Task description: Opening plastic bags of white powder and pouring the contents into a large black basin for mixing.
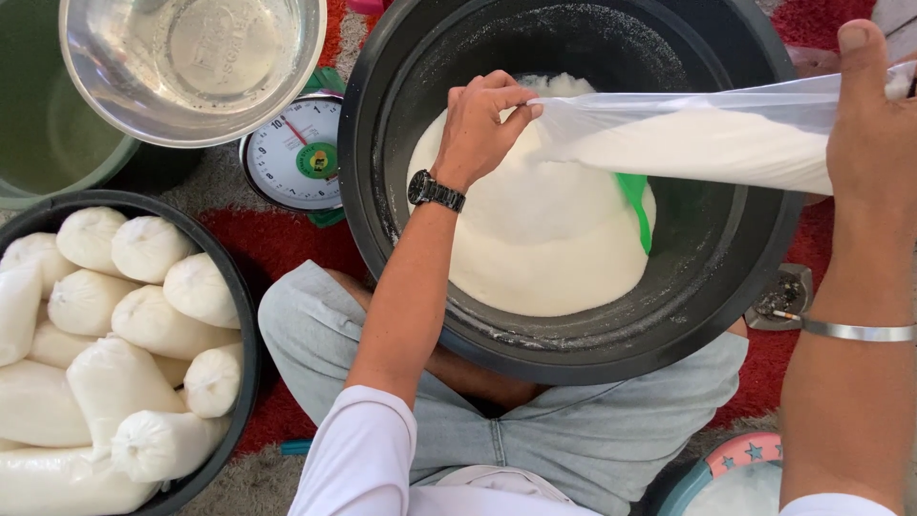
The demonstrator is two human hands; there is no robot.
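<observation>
A clear plastic bag (697, 143) partly filled with white flour stretches sideways over a big black basin (764, 258). My left hand (482, 119) pinches the bag's open mouth above the white flour heap (535, 239) in the basin. My right hand (874, 124) grips the bag's other end at the right edge of view. A green scoop (638, 205) sticks out of the flour under the bag. I wear a dark watch on the left wrist and a metal bangle on the right.
A black tub (244, 315) at left holds several tied bags of flour (143, 325). A dial kitchen scale (296, 153) and a steel bowl (191, 67) sit behind it, beside a green bucket (48, 124). My crossed legs rest on a red rug (277, 239).
</observation>
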